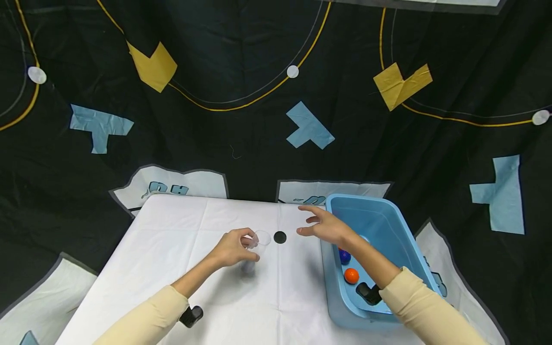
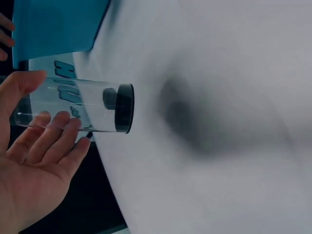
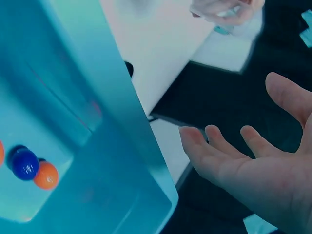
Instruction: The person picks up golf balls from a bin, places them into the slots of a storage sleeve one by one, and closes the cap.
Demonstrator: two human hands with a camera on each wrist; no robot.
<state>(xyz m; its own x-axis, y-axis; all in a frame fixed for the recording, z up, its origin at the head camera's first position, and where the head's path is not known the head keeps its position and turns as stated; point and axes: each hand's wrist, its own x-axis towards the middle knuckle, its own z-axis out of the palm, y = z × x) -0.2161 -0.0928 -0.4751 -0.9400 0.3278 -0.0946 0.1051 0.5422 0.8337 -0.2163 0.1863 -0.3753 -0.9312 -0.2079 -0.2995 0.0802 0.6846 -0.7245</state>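
Observation:
Between the thumb and fingers of my left hand (image 1: 236,248) is a clear plastic cylinder (image 2: 92,105), held above the white table. Its black end (image 2: 125,108) faces down toward the cloth, and the clear round rim (image 1: 262,237) shows beside my fingertips in the head view. My right hand (image 1: 324,227) hangs over the left wall of the blue tub (image 1: 390,218), fingers spread, holding nothing. Inside the tub lie an orange ball (image 1: 351,276) and a blue ball (image 1: 344,257). Another orange ball (image 3: 46,175) sits against the blue one in the right wrist view.
A flat black disc (image 1: 280,237) lies on the white tablecloth (image 1: 297,297), just right of the cylinder. The tub stands along the table's right side. Behind the table hangs a black cloth (image 1: 241,143) with blue and yellow tape pieces.

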